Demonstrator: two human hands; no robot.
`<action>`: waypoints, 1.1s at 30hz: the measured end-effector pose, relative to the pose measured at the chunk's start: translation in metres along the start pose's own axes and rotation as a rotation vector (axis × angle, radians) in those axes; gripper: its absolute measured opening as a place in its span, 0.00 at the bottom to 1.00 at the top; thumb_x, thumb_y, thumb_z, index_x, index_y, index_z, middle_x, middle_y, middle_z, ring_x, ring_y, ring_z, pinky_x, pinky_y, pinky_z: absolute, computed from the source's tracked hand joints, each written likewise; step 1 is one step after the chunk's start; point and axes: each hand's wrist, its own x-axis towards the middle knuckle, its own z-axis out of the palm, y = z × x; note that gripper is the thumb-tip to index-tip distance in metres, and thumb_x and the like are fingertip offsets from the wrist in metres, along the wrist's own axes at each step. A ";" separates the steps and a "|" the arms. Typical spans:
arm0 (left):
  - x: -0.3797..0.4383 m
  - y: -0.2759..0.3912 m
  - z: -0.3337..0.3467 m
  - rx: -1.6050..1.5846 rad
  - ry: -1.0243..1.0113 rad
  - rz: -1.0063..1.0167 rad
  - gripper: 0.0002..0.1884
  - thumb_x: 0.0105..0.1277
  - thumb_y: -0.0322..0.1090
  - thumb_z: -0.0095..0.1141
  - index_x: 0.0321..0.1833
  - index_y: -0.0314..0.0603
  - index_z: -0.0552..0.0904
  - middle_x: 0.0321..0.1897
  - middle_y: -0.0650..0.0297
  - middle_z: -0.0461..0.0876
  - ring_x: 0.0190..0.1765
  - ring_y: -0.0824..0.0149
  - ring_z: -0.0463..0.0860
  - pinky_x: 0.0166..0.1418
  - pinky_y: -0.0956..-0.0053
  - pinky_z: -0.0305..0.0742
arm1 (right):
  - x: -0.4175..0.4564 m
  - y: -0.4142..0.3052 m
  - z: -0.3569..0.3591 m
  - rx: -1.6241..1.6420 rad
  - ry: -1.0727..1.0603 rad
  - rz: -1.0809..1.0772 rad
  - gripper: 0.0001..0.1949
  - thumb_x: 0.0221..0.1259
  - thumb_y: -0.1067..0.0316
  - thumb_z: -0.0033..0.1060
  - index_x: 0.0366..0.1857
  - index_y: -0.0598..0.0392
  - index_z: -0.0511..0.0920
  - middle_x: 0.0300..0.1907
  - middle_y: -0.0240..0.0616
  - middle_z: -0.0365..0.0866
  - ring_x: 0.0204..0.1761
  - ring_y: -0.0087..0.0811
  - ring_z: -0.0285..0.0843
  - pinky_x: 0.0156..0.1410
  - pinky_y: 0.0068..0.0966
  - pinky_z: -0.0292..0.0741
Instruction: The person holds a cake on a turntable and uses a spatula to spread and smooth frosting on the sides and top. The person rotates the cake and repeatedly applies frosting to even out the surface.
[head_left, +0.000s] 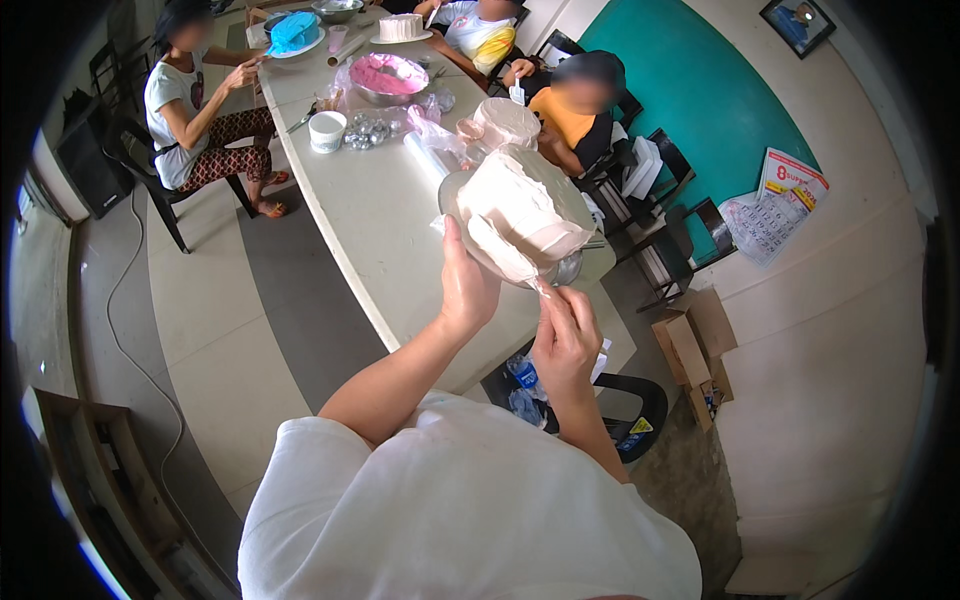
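Observation:
A round cake coated in pale frosting (525, 187) stands before me on a round board (451, 193). My left hand (466, 281) grips the near left edge of the board, thumb up against its rim. In my right hand (568, 330) is the handle end of a frosting-covered spatula (504, 251), pinched between the fingers. The spatula's frosting-laden blade lies along the near side of the cake. Frosting hides most of the blade. Part of a metal object shows beneath the board at its right.
On the long table (352, 232) are a metal bowl of pink frosting (388, 78), a white tub (327, 132), bagged silvery balls (371, 131) and another pale cake (507, 122). People sit along both sides, with a blue cake (295, 33) at the far end. A chair (637, 412) stands close at my right.

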 end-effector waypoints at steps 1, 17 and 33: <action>0.000 0.000 0.000 0.001 0.002 -0.001 0.38 0.79 0.63 0.28 0.77 0.35 0.58 0.75 0.54 0.63 0.75 0.55 0.64 0.78 0.57 0.59 | 0.001 -0.001 -0.001 -0.006 -0.008 0.003 0.17 0.58 0.84 0.62 0.51 0.59 0.85 0.39 0.41 0.79 0.39 0.38 0.82 0.41 0.31 0.79; -0.001 -0.002 0.001 -0.015 0.014 -0.026 0.37 0.80 0.62 0.30 0.78 0.36 0.58 0.76 0.54 0.63 0.76 0.55 0.64 0.80 0.57 0.56 | 0.012 0.010 -0.007 0.031 0.141 0.074 0.14 0.62 0.82 0.62 0.51 0.59 0.85 0.38 0.42 0.79 0.35 0.37 0.83 0.36 0.30 0.78; 0.000 -0.002 -0.004 0.000 -0.005 -0.061 0.39 0.79 0.64 0.29 0.78 0.37 0.57 0.77 0.53 0.61 0.78 0.54 0.60 0.81 0.55 0.53 | 0.000 0.012 -0.015 0.072 0.122 0.059 0.12 0.62 0.82 0.62 0.48 0.60 0.86 0.38 0.42 0.80 0.38 0.37 0.83 0.38 0.29 0.78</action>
